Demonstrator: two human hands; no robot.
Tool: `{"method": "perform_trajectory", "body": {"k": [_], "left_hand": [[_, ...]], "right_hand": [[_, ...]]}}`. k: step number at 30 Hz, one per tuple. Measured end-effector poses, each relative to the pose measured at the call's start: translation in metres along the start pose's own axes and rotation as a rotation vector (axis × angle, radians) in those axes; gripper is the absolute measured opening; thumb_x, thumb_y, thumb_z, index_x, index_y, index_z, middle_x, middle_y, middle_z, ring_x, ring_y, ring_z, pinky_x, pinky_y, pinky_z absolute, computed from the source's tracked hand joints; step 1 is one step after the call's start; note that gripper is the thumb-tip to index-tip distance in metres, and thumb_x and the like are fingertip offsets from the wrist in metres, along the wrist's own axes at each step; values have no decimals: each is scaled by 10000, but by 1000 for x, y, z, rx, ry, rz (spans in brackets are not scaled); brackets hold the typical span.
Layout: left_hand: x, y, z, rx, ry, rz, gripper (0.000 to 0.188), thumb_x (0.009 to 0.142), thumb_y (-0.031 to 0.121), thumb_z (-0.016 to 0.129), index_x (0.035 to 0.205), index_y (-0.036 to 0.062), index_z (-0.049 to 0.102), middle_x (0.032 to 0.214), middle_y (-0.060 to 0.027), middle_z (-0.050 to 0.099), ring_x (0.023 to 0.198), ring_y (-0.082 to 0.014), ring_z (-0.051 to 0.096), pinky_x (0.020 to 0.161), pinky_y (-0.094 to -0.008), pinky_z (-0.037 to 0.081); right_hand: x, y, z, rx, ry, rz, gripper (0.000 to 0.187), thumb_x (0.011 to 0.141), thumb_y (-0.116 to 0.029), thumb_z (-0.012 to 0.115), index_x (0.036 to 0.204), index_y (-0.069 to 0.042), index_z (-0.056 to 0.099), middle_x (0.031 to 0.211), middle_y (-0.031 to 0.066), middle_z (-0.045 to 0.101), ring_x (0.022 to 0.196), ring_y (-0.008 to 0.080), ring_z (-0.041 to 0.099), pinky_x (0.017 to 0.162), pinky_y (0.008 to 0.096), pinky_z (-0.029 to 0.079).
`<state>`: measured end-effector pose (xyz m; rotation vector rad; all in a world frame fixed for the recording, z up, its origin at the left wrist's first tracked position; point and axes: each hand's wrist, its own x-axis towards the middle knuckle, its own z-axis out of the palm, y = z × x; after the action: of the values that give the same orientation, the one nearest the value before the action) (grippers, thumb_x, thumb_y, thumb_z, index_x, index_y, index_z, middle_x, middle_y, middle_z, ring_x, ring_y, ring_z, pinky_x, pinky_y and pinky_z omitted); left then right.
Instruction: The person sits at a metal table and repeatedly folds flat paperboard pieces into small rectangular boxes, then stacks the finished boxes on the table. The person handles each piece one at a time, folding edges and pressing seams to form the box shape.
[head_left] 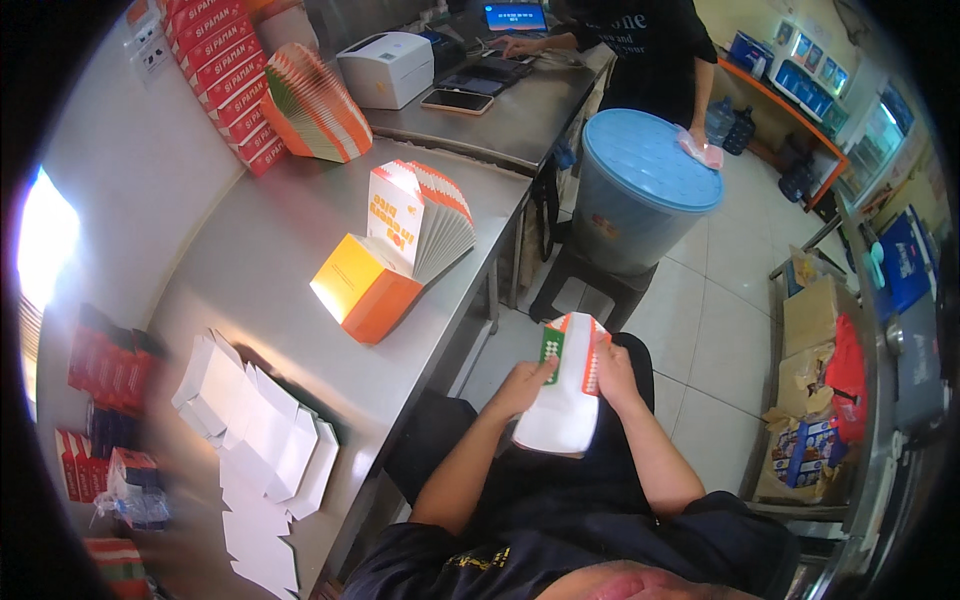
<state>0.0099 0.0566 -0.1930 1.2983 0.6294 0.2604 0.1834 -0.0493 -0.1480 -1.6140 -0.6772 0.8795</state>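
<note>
White carton blank (566,395) between closed fingers (545,372)

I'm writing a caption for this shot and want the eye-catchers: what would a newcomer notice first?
First, the two hands, left hand and right hand, holding a flat white carton with orange and green edges over the lap. Next, the orange box on the steel table to the left, with a fanned stack of folded cartons leaning behind it. Ahead stands a big blue-lidded bin.
</note>
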Motion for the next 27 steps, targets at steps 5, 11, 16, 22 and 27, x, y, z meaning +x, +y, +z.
{"method": "perform_trajectory", "body": {"k": [5, 11, 16, 22, 27], "left_hand": [[1, 5, -8, -92, 177, 72, 553, 1106, 458, 503, 1054, -32, 755, 919, -67, 752, 819, -114, 691, 755, -286, 541], [3, 0, -9, -256, 159, 41, 510, 1103, 430, 522, 1153, -34, 729, 979, -55, 749, 882, -112, 690, 795, -265, 533], [18, -18, -14, -160, 234, 316, 445, 1043, 274, 668, 1367, -30, 630, 1170, -105, 728, 969, -130, 686, 808, -286, 541], [-5, 20, 11, 450, 259, 542, 772, 960, 187, 768, 1597, 12, 368, 1469, -217, 573, 1244, -219, 623, 988, -355, 533], [10, -16, 26, 80, 101, 348, 871, 1008, 222, 693, 1652, 46, 134, 1533, -209, 452, 1337, -271, 560, 1000, -415, 543]], "right_hand": [[-22, 24, -6, -111, -293, -7, 485, 1098, -395, 537, 989, 43, 715, 823, 28, 719, 762, 85, 625, 736, 308, 510], [-25, 31, -12, -289, -379, -93, 506, 1091, -386, 541, 909, 65, 681, 662, 68, 640, 642, 99, 571, 600, 375, 443], [-30, 22, -8, -486, -160, -263, 492, 1065, -350, 571, 793, 49, 665, 587, 205, 540, 507, 248, 564, 537, 430, 415], [-29, 13, -10, -738, 85, -465, 298, 1006, -272, 632, 928, 0, 727, 855, 226, 699, 764, 381, 700, 678, 471, 534], [-40, 9, 18, -776, -44, -543, 388, 939, -301, 722, 1255, -76, 712, 1386, 230, 606, 1234, 416, 603, 1014, 454, 504]]}}
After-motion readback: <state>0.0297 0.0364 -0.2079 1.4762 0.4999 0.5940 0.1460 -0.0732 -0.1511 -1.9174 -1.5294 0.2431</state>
